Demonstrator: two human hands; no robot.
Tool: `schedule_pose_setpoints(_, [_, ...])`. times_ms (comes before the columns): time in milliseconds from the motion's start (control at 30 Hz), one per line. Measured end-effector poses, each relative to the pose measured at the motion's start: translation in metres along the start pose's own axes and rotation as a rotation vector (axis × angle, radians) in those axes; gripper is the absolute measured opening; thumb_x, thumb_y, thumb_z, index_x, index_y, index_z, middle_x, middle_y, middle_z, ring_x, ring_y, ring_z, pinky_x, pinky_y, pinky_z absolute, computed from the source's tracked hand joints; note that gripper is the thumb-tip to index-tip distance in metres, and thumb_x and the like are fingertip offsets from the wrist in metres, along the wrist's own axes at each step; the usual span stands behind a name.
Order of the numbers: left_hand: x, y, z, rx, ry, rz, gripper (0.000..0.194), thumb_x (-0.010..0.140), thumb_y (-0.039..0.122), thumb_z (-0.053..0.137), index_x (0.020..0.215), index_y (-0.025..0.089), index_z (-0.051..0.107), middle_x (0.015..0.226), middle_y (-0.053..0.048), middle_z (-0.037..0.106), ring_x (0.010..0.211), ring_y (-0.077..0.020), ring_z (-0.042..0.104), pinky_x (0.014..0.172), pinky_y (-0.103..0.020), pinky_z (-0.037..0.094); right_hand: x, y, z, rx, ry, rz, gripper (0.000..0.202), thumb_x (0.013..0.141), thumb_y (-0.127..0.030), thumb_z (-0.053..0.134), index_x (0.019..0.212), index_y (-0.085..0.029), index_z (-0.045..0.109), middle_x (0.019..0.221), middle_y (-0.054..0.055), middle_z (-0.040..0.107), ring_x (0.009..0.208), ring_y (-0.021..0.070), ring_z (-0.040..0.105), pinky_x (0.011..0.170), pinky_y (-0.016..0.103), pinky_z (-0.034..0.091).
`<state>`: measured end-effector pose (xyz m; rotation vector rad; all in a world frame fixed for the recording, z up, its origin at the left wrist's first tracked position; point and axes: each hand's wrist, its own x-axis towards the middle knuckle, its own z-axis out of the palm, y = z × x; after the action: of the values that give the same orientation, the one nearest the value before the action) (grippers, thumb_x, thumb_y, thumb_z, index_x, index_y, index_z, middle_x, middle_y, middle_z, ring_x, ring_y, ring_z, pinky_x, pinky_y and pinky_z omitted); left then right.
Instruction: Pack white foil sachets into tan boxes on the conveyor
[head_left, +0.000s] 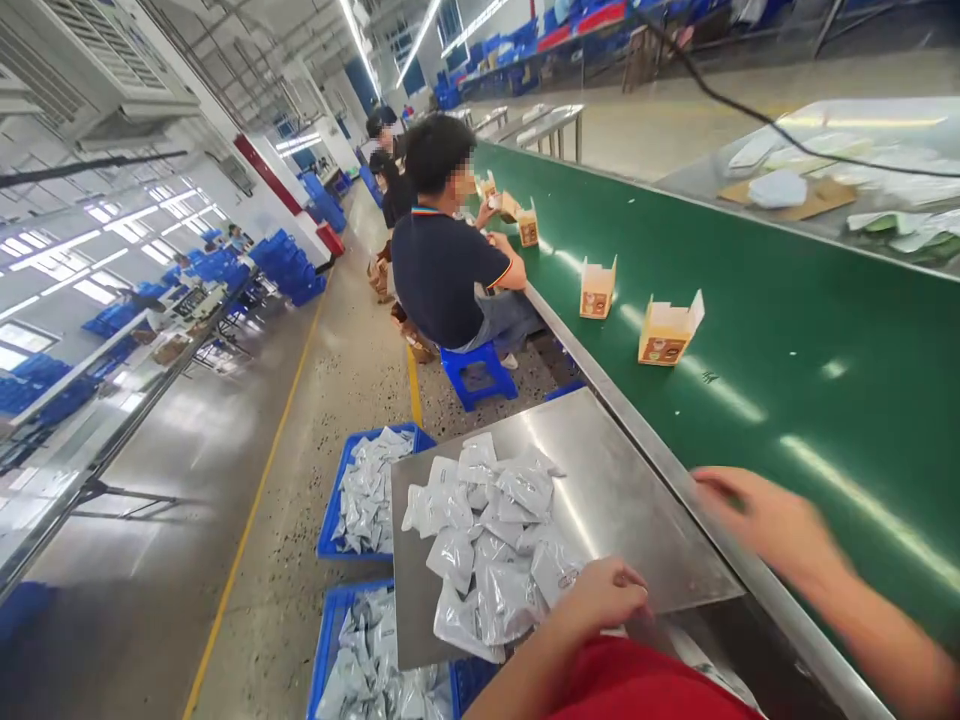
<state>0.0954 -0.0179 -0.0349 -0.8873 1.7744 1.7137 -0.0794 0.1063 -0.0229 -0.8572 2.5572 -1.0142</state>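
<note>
Left hand: the left hand (pixel 604 592) rests on the pile of silver pouches (pixel 491 540) on the steel tray (pixel 622 480), fingers curled; whether it grasps one, cannot tell.
Right hand: the right hand (pixel 757 515), blurred, hovers loosely open over the green conveyor belt (pixel 787 330) edge, holding nothing.
Belt: 2 open cartons (pixel 666 330) lie farther along.

A factory packing line is shown: a long green conveyor belt (pixel 787 330) carrying open cartons (pixel 667 332), seated workers (pixel 446 240), and blue crates (pixel 367 490) of sealed pouches.
</note>
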Motion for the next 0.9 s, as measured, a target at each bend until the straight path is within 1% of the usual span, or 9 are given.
schedule_pose_setpoints(100, [-0.015, -0.013, -0.025, -0.028, 0.023, 0.023, 0.019, 0.065, 0.022, 0.049, 0.079, 0.014, 0.059, 0.056, 0.0, 0.055, 0.057, -0.0132, 0.055, 0.062, -0.029, 0.045, 0.033, -0.056, 0.076, -0.051, -0.258, -0.066, 0.041, 0.08, -0.046, 0.048, 0.112, -0.021, 0.056, 0.115, 0.007, 0.052, 0.105, 0.0196, 0.05, 0.092, 0.033, 0.041])
schedule_pose_setpoints(200, [-0.028, -0.026, -0.048, -0.052, 0.102, 0.027, 0.018, 0.066, 0.022, 0.049, 0.08, 0.014, 0.057, 0.056, 0.0, 0.056, 0.055, -0.0128, 0.054, 0.059, -0.026, 0.043, 0.055, -0.1, 0.145, -0.195, -0.295, 0.027, 0.083, 0.067, -0.052, 0.062, 0.137, -0.02, 0.031, 0.134, 0.013, 0.033, 0.12, 0.0324, 0.035, 0.096, 0.046, 0.034])
schedule_pose_setpoints(333, [-0.035, -0.034, -0.074, -0.101, 0.213, 0.043, 0.017, 0.067, 0.018, 0.047, 0.08, 0.014, 0.056, 0.056, 0.001, 0.056, 0.056, -0.0116, 0.054, 0.06, -0.024, 0.043, 0.062, -0.103, 0.177, -0.238, -0.313, 0.088, 0.059, 0.075, -0.036, 0.055, 0.129, -0.017, 0.038, 0.124, 0.012, 0.043, 0.114, 0.0282, 0.041, 0.094, 0.044, 0.033])
schedule_pose_setpoints(467, [-0.033, -0.022, -0.094, -0.081, 0.357, 0.087, 0.024, 0.07, 0.016, 0.045, 0.092, 0.013, 0.055, 0.07, -0.003, 0.06, 0.071, -0.0142, 0.057, 0.075, -0.03, 0.046, 0.062, -0.082, 0.153, -0.195, -0.284, 0.075, 0.051, 0.075, -0.031, 0.052, 0.121, -0.012, 0.041, 0.116, 0.009, 0.049, 0.104, 0.0191, 0.048, 0.088, 0.028, 0.038])
schedule_pose_setpoints(567, [-0.027, 0.006, -0.102, 0.111, 0.52, 0.325, 0.051, 0.068, 0.026, 0.058, 0.116, 0.013, 0.046, 0.117, -0.011, 0.052, 0.111, -0.021, 0.046, 0.1, -0.037, 0.034, 0.056, -0.077, 0.114, -0.174, -0.33, 0.032, 0.04, 0.072, -0.023, 0.049, 0.111, -0.016, 0.05, 0.109, 0.005, 0.053, 0.093, 0.0156, 0.052, 0.082, 0.026, 0.04])
schedule_pose_setpoints(633, [-0.022, 0.03, -0.104, 0.283, 0.444, 0.513, 0.079, 0.059, 0.033, 0.07, 0.128, 0.016, 0.037, 0.138, -0.012, 0.032, 0.13, -0.0252, 0.026, 0.11, -0.039, 0.021, 0.047, -0.08, 0.083, -0.116, -0.418, -0.08, 0.039, 0.067, -0.016, 0.047, 0.104, -0.019, 0.057, 0.104, 0.002, 0.056, 0.091, 0.0145, 0.053, 0.083, 0.025, 0.04])
schedule_pose_setpoints(700, [-0.018, 0.054, -0.1, 0.365, 0.209, 0.607, 0.09, 0.054, 0.032, 0.075, 0.133, 0.021, 0.033, 0.14, -0.009, 0.032, 0.13, -0.0259, 0.027, 0.11, -0.04, 0.023, 0.035, -0.084, 0.049, -0.022, -0.465, -0.152, 0.04, 0.063, -0.014, 0.047, 0.099, -0.021, 0.062, 0.106, 0.002, 0.056, 0.098, 0.0147, 0.051, 0.089, 0.025, 0.039])
schedule_pose_setpoints(800, [-0.012, 0.079, -0.079, 0.393, -0.012, 0.627, 0.069, 0.063, 0.03, 0.067, 0.127, 0.027, 0.04, 0.123, -0.002, 0.053, 0.111, -0.0235, 0.051, 0.095, -0.038, 0.04, 0.012, -0.082, 0.007, 0.182, -0.488, -0.026, 0.041, 0.063, -0.025, 0.056, 0.103, -0.022, 0.062, 0.114, 0.001, 0.053, 0.105, 0.0162, 0.049, 0.095, 0.025, 0.038])
schedule_pose_setpoints(900, [-0.004, 0.085, -0.041, 0.334, 0.05, 0.571, 0.047, 0.067, 0.031, 0.061, 0.113, 0.023, 0.051, 0.096, -0.003, 0.063, 0.086, -0.0218, 0.059, 0.075, -0.033, 0.046, -0.007, -0.064, -0.02, 0.413, -0.524, 0.204, 0.047, 0.059, -0.036, 0.064, 0.102, -0.017, 0.06, 0.107, 0.003, 0.057, 0.097, 0.0166, 0.053, 0.087, 0.022, 0.042])
